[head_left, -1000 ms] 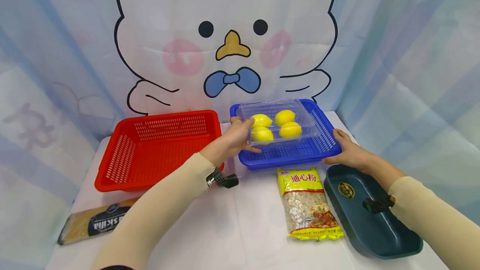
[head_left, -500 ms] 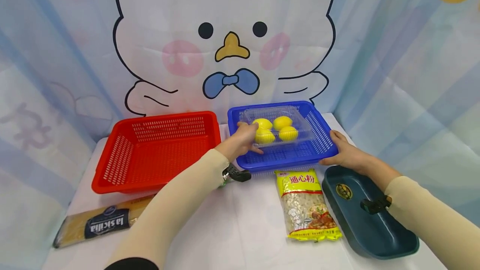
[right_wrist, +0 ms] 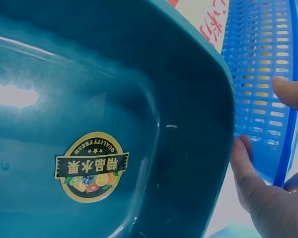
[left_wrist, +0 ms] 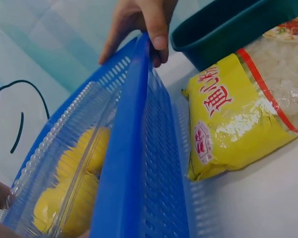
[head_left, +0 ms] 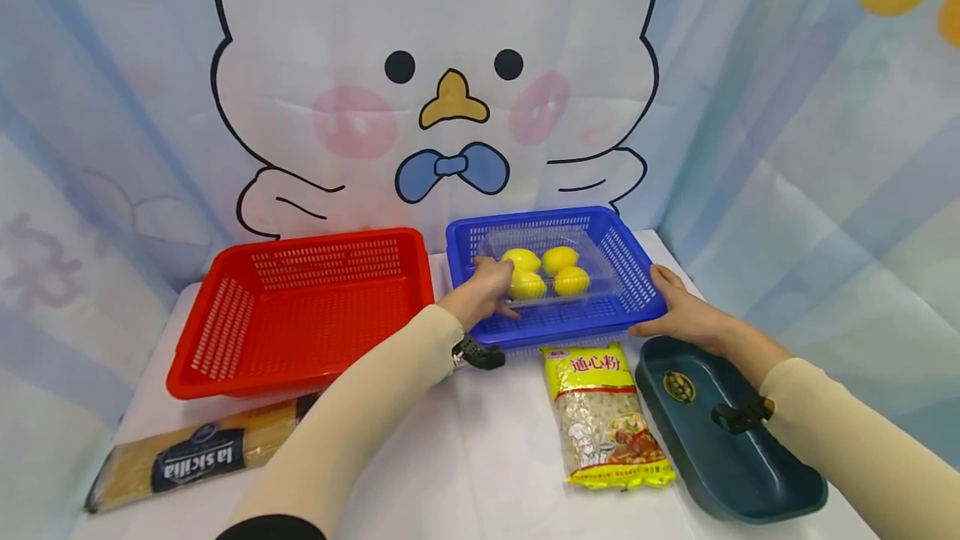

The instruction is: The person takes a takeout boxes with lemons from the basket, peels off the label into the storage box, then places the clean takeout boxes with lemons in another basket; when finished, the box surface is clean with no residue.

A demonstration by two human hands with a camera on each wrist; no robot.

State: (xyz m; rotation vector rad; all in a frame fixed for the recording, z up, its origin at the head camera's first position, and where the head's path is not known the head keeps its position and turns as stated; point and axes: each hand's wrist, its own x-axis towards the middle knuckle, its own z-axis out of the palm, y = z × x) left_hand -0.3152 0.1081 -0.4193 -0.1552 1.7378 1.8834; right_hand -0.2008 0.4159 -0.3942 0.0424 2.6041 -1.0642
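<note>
A clear plastic box [head_left: 598,272] with several yellow lemons [head_left: 560,260] in it lies inside the blue basket [head_left: 562,335]. My left hand [head_left: 483,288] holds the box by its left end, thumb and fingers spread across that end, partly hidden in the left wrist view. At the basket's right front corner my right hand [head_left: 686,317] grips the rim. In the right wrist view the thumb of the right hand [right_wrist: 275,203] and its fingers stand on either side of the blue rim. The ribbed lid [left_wrist: 64,134] of the box shows close behind the basket wall in the left wrist view.
A red basket [head_left: 300,382] stands left of the blue one. In front of the blue basket lies a yellow bag of pasta [head_left: 603,423], beside a dark teal tub [head_left: 735,440] under the right forearm. A spaghetti pack [head_left: 198,457] lies front left, partly under the left sleeve.
The plastic box with the lemons has gone down lower into the blue basket, my left hand moving with it. The right hand keeps its grip on the rim. The head view has shifted slightly.
</note>
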